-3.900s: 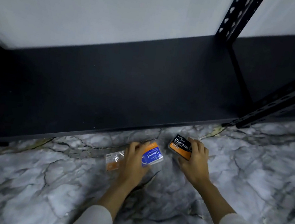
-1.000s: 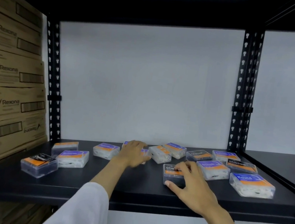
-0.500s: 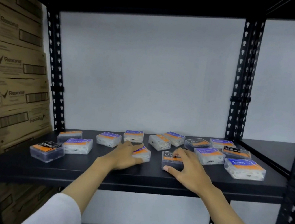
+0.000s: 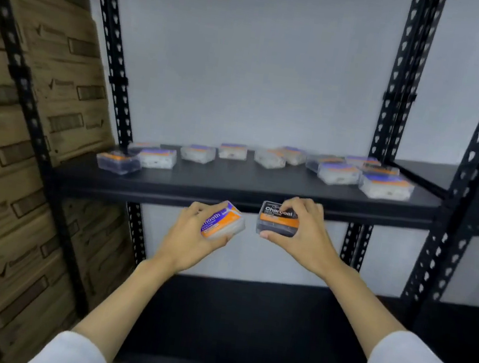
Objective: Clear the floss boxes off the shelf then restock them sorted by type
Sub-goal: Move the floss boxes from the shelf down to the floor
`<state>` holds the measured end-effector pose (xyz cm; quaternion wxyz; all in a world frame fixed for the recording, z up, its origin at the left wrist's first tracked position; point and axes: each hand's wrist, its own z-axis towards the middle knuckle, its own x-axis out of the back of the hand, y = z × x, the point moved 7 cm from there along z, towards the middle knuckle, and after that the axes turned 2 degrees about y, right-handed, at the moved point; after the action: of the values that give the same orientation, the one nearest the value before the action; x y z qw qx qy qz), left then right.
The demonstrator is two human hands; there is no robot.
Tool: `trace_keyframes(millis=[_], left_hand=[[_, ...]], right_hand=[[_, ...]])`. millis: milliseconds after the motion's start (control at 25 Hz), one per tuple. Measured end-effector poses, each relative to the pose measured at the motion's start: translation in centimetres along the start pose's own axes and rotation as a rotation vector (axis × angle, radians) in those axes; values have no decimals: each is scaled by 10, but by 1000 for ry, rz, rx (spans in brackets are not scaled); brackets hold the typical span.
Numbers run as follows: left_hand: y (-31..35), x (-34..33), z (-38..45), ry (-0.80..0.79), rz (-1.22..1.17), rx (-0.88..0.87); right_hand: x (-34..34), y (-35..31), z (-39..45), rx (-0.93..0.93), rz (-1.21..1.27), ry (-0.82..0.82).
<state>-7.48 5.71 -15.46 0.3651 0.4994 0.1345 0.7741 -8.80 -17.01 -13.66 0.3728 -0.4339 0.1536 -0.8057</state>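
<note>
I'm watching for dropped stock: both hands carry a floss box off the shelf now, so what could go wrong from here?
1. The left hand holds the Smooth box tilted, mostly from below; it could slip out.
2. The right hand pinches the Charcoal box by its edges, a thin grip.
3. The two boxes are close together and could knock.

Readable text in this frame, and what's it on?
"Charcoal": black-labelled box in right hand.
"mooth", first letter hidden: blue-orange box in left hand.
Shelf boxes: labels blurred, unreadable.
Cartons: print blurred, unreadable.
</note>
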Motion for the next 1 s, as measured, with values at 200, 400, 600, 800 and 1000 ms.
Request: trace_keyframes(millis=[200,400,600,800,1000], left_hand=[[-68,-87,-66,-145,-34,157],[-132,-214,-128,-379,20,327],[-181,-326,-182,-592,44,442],[-216,-406,-213,-734,23,482],[-224,-455,-225,-784,65,403]], right_hand=[[-53,50,-84,-101,-25,-4],[-118,159,-174,-321,-112,-135],[-168,268,-254,-574,-155,-303],[-211,347,-319,-768,-197,-448],[-246,389,-348,-873,-199,-513]])
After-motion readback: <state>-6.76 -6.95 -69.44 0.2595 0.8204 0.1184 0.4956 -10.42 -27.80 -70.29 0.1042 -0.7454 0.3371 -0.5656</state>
